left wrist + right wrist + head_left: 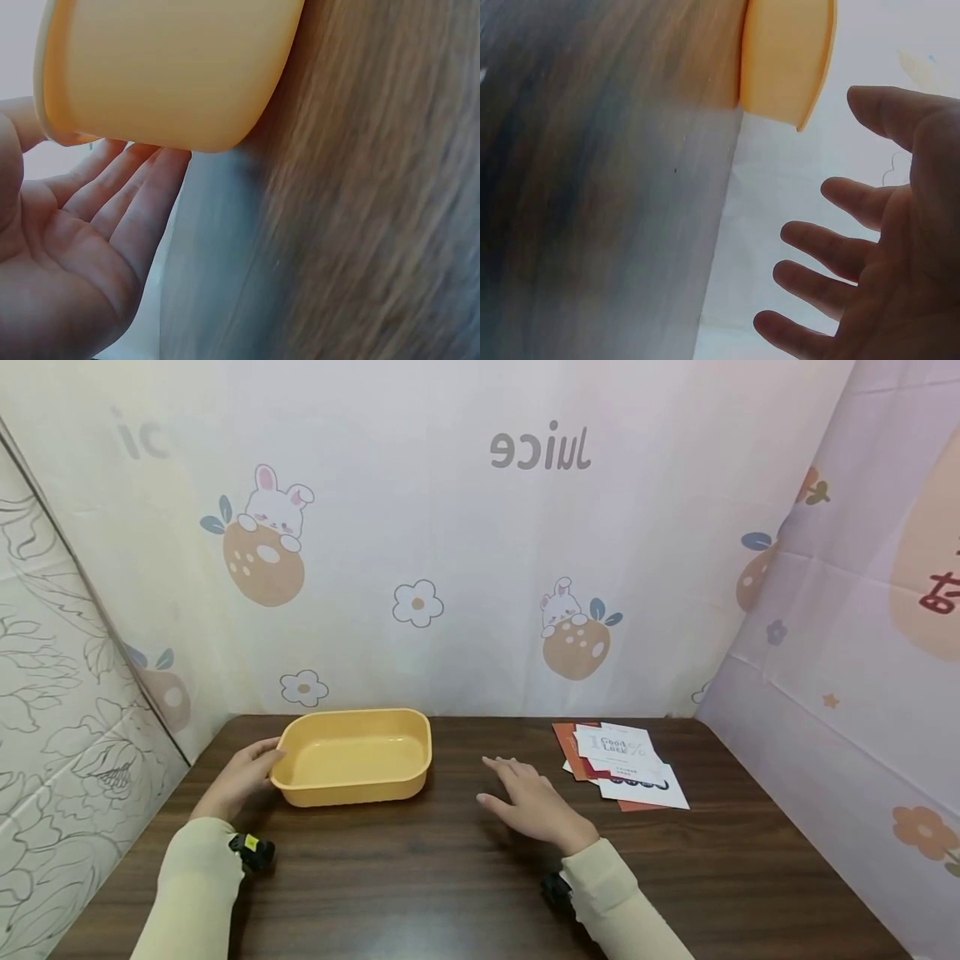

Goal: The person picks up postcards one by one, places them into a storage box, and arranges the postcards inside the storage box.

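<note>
A yellow plastic basin with rounded corners stands on the left part of the table, nothing inside it. At its left end, my left hand holds the rim; in the left wrist view the thumb reaches over the rim and the long fingers lie against the outer wall. My right hand hovers over the table between the basin and a pile of cards, palm down, fingers spread and touching nothing. The right wrist view shows those fingers apart, with the basin beyond them.
The dark wood table ends at a printed cloth behind and has cloth on both sides. The cards overlap in white, orange and red at the back right. A small black camera sits at the left wrist.
</note>
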Action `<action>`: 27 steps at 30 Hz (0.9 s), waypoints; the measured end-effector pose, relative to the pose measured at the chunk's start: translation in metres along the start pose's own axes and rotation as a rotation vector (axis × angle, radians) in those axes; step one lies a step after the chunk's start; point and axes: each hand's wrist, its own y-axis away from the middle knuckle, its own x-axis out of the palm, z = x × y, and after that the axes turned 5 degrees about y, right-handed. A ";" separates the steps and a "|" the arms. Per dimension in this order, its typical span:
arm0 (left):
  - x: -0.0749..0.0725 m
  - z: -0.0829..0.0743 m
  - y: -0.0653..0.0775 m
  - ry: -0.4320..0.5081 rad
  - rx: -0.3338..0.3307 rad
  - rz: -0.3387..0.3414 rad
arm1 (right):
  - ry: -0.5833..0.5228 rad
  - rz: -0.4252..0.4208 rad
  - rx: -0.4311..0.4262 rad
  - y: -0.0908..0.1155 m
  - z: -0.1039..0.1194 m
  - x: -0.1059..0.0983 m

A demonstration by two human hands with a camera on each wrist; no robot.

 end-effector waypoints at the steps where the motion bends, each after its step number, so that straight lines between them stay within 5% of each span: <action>1: 0.002 0.000 0.000 0.004 0.000 0.001 | -0.002 -0.002 0.002 0.000 -0.001 0.000; 13: 0.029 -0.006 0.007 0.082 0.091 0.082 | 0.029 -0.052 0.059 0.005 -0.020 -0.016; 27: 0.063 -0.013 0.009 0.137 0.109 0.194 | 0.067 -0.103 0.112 0.013 -0.048 -0.037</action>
